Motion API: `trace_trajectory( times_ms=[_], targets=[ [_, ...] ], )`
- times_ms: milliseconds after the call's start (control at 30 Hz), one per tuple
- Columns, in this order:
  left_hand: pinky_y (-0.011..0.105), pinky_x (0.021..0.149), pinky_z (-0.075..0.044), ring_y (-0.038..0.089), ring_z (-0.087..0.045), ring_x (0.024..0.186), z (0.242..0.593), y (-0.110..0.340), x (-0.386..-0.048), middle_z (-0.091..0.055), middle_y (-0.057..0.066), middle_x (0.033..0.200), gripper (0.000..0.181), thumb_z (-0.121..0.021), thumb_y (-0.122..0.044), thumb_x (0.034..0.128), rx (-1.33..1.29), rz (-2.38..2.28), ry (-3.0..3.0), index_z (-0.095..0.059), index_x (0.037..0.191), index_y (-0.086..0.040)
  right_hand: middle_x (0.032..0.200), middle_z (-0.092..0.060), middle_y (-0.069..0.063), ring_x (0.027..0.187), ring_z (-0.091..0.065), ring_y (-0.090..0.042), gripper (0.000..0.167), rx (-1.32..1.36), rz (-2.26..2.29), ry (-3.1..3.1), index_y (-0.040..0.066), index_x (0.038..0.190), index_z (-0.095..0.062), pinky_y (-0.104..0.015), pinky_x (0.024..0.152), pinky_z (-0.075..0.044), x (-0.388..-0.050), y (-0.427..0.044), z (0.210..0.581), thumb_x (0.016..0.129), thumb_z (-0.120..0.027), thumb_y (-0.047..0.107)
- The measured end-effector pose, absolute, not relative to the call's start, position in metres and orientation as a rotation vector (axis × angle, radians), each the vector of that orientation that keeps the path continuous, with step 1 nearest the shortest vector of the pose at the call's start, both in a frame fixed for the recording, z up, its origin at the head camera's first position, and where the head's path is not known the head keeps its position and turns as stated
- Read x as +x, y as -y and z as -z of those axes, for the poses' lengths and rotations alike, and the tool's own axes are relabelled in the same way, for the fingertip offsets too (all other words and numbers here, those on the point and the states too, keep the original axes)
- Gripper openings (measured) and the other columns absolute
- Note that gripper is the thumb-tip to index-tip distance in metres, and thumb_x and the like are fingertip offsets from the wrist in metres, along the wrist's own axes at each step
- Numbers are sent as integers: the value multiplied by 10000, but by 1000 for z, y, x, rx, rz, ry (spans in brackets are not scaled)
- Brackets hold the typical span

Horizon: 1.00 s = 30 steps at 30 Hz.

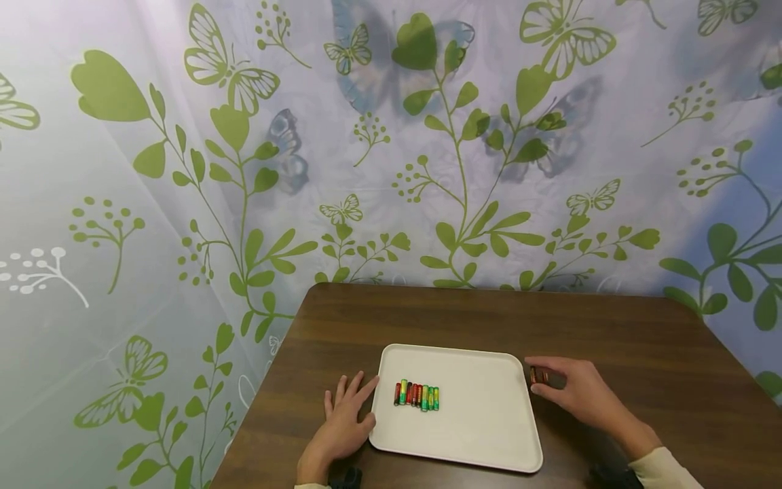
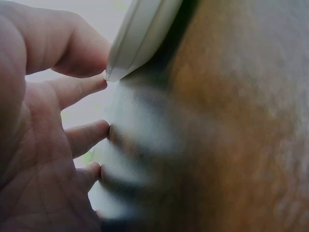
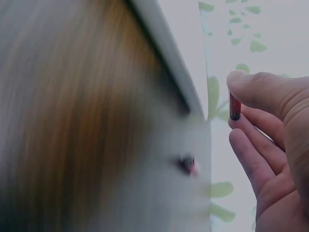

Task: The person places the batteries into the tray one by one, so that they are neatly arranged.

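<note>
A row of several red and green batteries (image 1: 417, 395) lies side by side on the left part of a white tray (image 1: 476, 435). My left hand (image 1: 343, 424) rests on the table at the tray's left edge, fingers spread, with thumb and forefinger touching the rim (image 2: 137, 38). Just beyond the tray's right edge, my right hand (image 1: 580, 394) pinches a small dark red battery (image 3: 235, 106) between thumb and fingers. A second battery (image 3: 188, 165), blurred in the right wrist view, is on the table near that hand.
The tray lies on a brown wooden table (image 1: 489, 316). Behind and to the left hangs a pale curtain (image 1: 379, 170) printed with green leaves and butterflies.
</note>
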<state>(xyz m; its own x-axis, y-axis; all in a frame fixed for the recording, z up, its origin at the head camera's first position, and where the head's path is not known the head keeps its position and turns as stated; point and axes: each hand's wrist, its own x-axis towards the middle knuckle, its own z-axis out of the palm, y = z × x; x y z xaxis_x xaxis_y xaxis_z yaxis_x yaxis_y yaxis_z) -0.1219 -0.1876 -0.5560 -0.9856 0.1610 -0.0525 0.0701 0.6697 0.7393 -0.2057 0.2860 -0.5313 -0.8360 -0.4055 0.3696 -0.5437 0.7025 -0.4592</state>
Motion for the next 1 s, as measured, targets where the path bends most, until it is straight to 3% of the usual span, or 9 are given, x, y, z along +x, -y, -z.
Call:
trace_trajectory(
  times_ms=[100,167,300,567,1000],
  targets=[
    [856,1193,132,604,-22,1656,556,187,-122,-273,260,1782,719,-623,-109,953,194,-1223,-2765,-495,1659,-153,1103,-819,60,852,-719,-89,470,769,-906,2677,132,1296,-809,-246,661,-512,-204,-271,533,849,-947,173],
    [856,1193,135,605,-17,1656,556,187,-122,-268,259,1784,719,-621,-108,956,195,-1225,-2761,-492,1662,-153,1179,-829,16,908,-773,-132,477,783,-940,2682,123,1306,-806,-264,686,-575,-203,-262,535,850,-943,154],
    [849,1196,145,602,-4,1659,554,186,-121,-260,260,1787,715,-616,-105,963,198,-1233,-2753,-486,1665,-148,1255,-824,1,1077,-815,-220,484,806,-945,2673,121,1308,-810,-406,852,-671,-203,-242,540,842,-943,139],
    [842,1202,148,601,-4,1659,551,185,-121,-261,268,1784,709,-612,-98,963,200,-1237,-2758,-489,1661,-133,1228,-828,57,1146,-783,-153,449,873,-990,2619,138,1272,-829,-359,914,-650,-202,-205,548,839,-944,149],
    [853,1198,129,609,-24,1655,553,185,-118,-276,270,1778,713,-614,-99,950,191,-1233,-2770,-500,1653,-128,1211,-836,-31,1053,-822,-225,424,1011,-1128,2561,73,1246,-818,-382,920,-659,-191,-156,560,836,-926,75]
  ],
)
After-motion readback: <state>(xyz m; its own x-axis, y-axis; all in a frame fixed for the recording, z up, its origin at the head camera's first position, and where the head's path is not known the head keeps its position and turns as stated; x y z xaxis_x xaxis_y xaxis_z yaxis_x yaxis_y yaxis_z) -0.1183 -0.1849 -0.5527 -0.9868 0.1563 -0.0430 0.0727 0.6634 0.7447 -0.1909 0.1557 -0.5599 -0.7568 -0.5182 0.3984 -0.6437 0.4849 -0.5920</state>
